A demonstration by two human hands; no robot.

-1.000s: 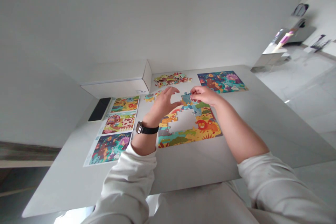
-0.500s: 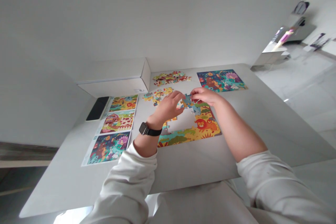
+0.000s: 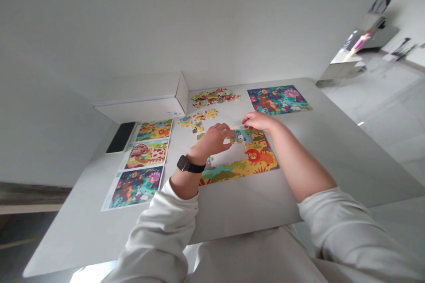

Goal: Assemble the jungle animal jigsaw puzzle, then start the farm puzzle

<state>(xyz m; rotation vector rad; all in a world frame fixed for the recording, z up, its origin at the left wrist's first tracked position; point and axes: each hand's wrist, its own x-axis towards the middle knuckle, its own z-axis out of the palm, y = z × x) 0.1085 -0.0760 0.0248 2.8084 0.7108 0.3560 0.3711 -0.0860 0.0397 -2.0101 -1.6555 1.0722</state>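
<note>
A partly assembled animal jigsaw puzzle (image 3: 260, 155) lies on the table, a lion at its right side and a bare white gap in its middle. My left hand (image 3: 217, 138), with a black watch (image 3: 190, 164) at the wrist, arches over the puzzle's upper left part. Its fingers are bent, with thumb and fingertips apart. At the puzzle's upper edge my right hand (image 3: 258, 121) pinches a puzzle piece, mostly hidden by the fingers. Blue puzzle pieces (image 3: 237, 136) sit between the two hands. Several loose yellow pieces (image 3: 199, 118) lie beyond my left hand.
A heap of puzzle pieces (image 3: 215, 97) lies at the back, beside a white box (image 3: 142, 104). A finished dark puzzle (image 3: 279, 99) is at back right. Three picture sheets (image 3: 146, 154) and a black phone (image 3: 120, 137) are on the left. The wall borders the table's far edge.
The blue pieces between my hands now sit lower, in line with the puzzle's upper part. My right hand stays at the upper edge; my left hand has shifted slightly toward me.
</note>
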